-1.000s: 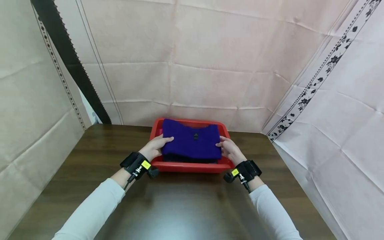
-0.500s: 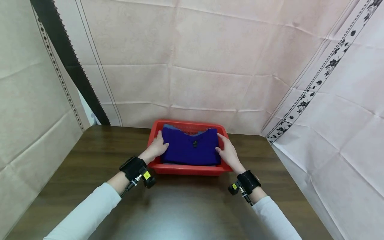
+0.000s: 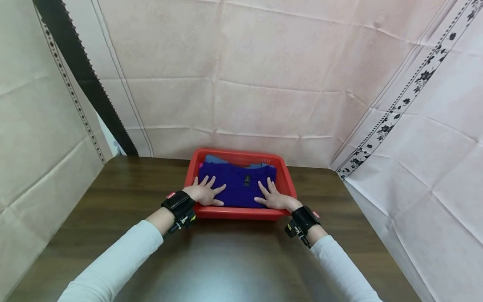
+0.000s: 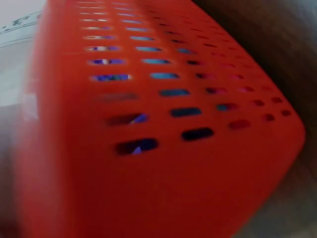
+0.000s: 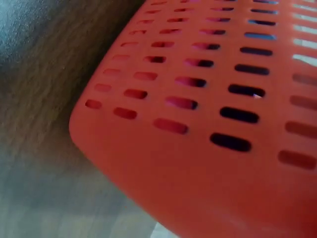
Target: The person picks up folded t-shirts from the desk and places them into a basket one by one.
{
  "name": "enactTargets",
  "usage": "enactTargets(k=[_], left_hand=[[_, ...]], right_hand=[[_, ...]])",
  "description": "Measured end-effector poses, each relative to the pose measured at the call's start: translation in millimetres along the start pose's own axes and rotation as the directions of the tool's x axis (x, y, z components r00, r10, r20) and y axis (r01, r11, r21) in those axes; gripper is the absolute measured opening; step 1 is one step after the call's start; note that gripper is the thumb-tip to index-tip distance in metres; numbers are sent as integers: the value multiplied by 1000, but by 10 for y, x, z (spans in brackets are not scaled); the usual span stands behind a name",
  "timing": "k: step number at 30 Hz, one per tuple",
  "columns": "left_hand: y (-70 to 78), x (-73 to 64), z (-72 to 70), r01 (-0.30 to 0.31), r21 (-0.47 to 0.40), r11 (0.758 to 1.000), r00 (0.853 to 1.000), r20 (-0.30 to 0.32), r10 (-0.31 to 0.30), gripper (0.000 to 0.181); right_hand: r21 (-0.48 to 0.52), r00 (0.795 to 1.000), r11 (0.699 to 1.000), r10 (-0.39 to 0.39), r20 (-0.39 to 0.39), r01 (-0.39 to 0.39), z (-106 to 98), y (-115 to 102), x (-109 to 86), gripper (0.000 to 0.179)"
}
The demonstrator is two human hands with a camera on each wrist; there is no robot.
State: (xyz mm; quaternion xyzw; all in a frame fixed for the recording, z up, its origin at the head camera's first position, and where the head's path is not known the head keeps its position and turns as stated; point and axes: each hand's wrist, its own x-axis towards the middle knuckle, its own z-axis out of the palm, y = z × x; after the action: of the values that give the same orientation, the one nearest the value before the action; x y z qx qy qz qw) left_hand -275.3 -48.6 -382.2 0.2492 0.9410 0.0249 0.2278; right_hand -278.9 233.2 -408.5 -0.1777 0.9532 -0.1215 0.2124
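A folded purple-blue shirt (image 3: 241,191) with a dark label at its neckline lies in a red plastic basket (image 3: 235,213). My left hand (image 3: 205,193) lies with spread fingers on the shirt's left part. On its right part rests my right hand (image 3: 274,199), fingers likewise spread. Behind the shirt's top edge shows some lighter blue cloth (image 3: 215,160). Both wrist views are filled by the basket's slotted wall (image 4: 148,178), with coloured cloth glimpsed through the slots; the hands are hidden there.
The basket stands near the far edge of a brown wooden table (image 3: 234,260). Pale hanging sheets (image 3: 264,84) enclose the back and sides, one bearing a dark floral border (image 3: 385,126) at the right.
The shirt came down into the basket from both hands' hold. The hands let go of its sides and moved inward onto its top, fingers spread flat.
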Motion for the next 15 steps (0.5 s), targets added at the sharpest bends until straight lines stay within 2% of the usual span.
enactTargets(k=[5, 9, 11, 13, 14, 15], left_hand=[[28, -21, 34, 30, 15, 999, 999, 16, -30, 69], [16, 9, -34, 14, 15, 1000, 1000, 2, -14, 68], [0, 19, -76, -14, 6, 1000, 998, -58, 14, 65], [4, -15, -112, -54, -7, 999, 983, -176, 51, 60], [17, -41, -120, -77, -13, 997, 965, -254, 71, 57], [40, -84, -127, -98, -24, 995, 938, -337, 84, 55]], right_hand=[[-39, 999, 999, 1, 39, 1, 9, -53, -6, 75], [-17, 1000, 1000, 1, 4, -1, -43, -52, 15, 75], [-9, 999, 1000, -9, -43, 8, -73, -51, 19, 71], [3, 993, 1000, -15, -117, 15, -104, -76, -21, 64], [4, 986, 1000, -20, -167, 21, -117, -97, -65, 60], [11, 975, 999, -27, -221, 30, -122, -129, -118, 56]])
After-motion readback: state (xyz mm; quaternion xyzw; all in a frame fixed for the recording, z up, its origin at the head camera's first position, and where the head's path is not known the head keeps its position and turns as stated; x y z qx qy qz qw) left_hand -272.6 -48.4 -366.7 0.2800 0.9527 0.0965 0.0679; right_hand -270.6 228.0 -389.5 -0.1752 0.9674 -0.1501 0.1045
